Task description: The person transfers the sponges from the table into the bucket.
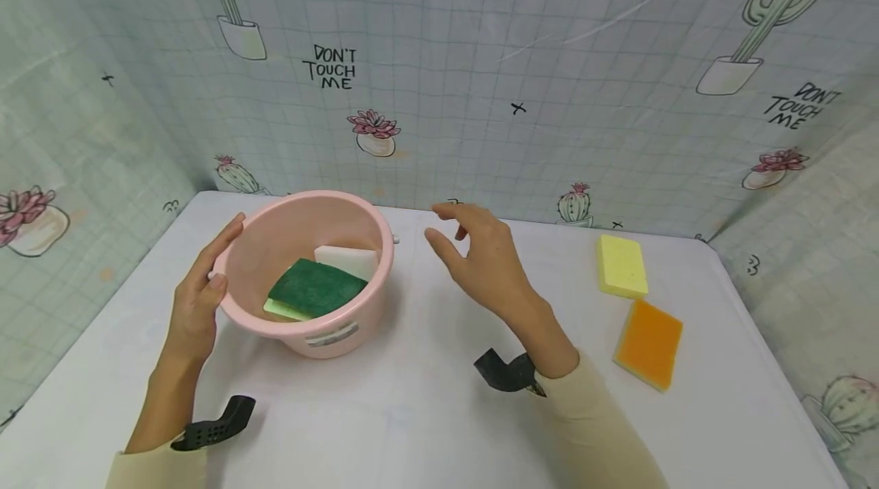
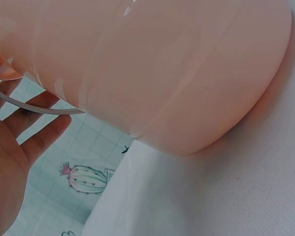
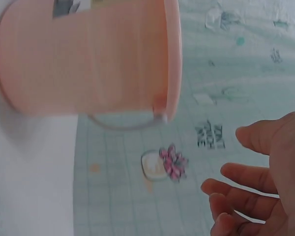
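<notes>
A pink plastic basin [image 1: 309, 321] stands on the white table [image 1: 412, 413], left of centre. Inside it lie a dark green scouring sponge [image 1: 316, 287] and a white sponge [image 1: 346, 260]. My left hand [image 1: 209, 268] lies against the basin's left rim, thumb on the edge and fingers straight along the outer wall. In the left wrist view the basin [image 2: 162, 64] fills the frame, with my left hand [image 2: 24, 132] beside its thin wire handle [image 2: 39, 109]. My right hand [image 1: 453, 233] hovers just right of the basin with relaxed fingers, holding nothing. The right wrist view shows the basin [image 3: 88, 59] apart from my right hand [image 3: 255, 187].
A yellow sponge [image 1: 621, 265] and an orange sponge [image 1: 648, 342] lie on the table's right side. Cactus-print sheets wall the table at the back and both sides. Black wrist mounts [image 1: 504, 371] sit on both forearms.
</notes>
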Tool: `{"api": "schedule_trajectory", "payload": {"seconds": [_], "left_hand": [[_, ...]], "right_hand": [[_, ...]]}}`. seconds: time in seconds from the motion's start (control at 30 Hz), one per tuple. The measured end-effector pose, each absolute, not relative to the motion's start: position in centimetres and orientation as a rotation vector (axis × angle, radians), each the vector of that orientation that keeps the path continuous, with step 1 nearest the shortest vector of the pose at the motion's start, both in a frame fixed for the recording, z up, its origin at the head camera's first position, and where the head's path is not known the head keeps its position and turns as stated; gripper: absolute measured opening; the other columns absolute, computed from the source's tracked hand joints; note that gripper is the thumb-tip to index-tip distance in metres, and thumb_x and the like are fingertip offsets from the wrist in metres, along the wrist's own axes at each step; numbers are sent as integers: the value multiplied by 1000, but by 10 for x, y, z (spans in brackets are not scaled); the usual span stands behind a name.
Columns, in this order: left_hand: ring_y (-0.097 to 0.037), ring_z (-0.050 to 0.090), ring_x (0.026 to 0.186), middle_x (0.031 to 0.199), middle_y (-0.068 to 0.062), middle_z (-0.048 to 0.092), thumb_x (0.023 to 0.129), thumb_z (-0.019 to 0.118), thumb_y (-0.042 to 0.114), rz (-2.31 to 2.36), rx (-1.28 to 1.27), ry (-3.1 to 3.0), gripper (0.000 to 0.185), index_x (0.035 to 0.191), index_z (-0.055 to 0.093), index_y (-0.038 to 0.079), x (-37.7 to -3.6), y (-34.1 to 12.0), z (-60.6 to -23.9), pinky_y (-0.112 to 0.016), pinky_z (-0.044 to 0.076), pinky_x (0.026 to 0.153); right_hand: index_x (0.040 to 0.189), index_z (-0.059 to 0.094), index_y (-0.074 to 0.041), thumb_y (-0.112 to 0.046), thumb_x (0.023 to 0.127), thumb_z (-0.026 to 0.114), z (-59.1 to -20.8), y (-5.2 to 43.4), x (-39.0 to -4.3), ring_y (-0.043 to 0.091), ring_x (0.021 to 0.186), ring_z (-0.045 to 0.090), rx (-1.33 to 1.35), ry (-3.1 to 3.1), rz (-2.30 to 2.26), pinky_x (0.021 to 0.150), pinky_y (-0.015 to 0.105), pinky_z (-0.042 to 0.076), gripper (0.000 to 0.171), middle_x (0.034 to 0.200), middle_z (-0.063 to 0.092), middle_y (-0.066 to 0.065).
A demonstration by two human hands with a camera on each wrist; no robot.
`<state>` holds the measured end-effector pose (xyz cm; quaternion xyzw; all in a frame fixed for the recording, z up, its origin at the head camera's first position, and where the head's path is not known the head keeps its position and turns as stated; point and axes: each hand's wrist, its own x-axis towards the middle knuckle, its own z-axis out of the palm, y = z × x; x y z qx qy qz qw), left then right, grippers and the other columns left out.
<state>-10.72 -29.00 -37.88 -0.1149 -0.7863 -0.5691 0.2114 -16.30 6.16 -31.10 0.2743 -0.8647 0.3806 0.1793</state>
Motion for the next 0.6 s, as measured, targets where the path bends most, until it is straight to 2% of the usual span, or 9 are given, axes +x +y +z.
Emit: {"api": "schedule_trajectory", "payload": {"seconds": [0.17, 0.33, 0.6], "left_hand": [[-21, 25, 141, 152, -6, 35, 96, 40, 23, -1600, -337, -2158, 51, 145, 42, 10, -106, -290, -379, -32, 22, 111], [-21, 24, 141, 152, -6, 35, 96, 41, 22, -1609, -361, -2140, 51, 145, 42, 9, -106, -288, -378, -32, 21, 112], [-21, 25, 141, 152, -4, 34, 96, 39, 23, -1573, -324, -2188, 51, 146, 41, 12, -106, -289, -378, -34, 23, 111]], "right_hand": [[125, 62, -6, -29, 91, 66, -322, 92, -168, 19, 81, 53, 679, -2459, 1067, 61, 31, 43, 41, 114, 64, 8], [125, 62, -5, -29, 90, 67, -331, 125, -172, 18, 72, 49, 569, -2455, 1010, 55, 32, 42, 42, 113, 64, 10], [127, 61, -6, -29, 93, 63, -346, 173, -177, 23, 68, 49, 374, -2472, 993, 57, 34, 43, 41, 111, 63, 14]]}}
